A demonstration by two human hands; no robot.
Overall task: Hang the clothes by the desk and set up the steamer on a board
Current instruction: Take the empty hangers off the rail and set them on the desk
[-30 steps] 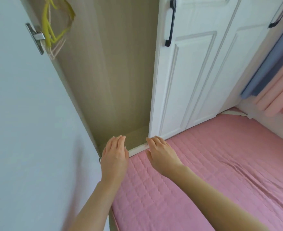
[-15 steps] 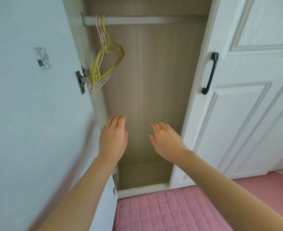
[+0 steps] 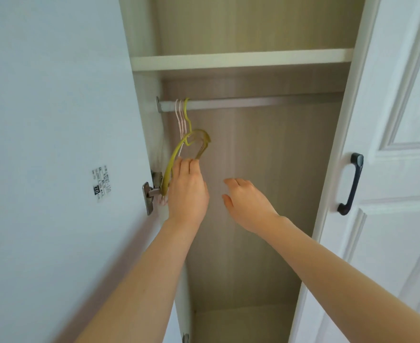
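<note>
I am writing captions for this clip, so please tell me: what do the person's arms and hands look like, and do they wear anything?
Both forearms are bare as far as the picture shows, with no sleeves in view. The left hand and the right hand wear no gloves. No rings, watch or bracelet show on the visible sides. The fingernails cannot be made out.

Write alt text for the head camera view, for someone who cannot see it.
A person's left hand reaches up to a yellow hanger hanging with pink hangers on the rail of an open wardrobe; the fingers touch it. The right hand hovers open beside it, holding nothing.
</note>
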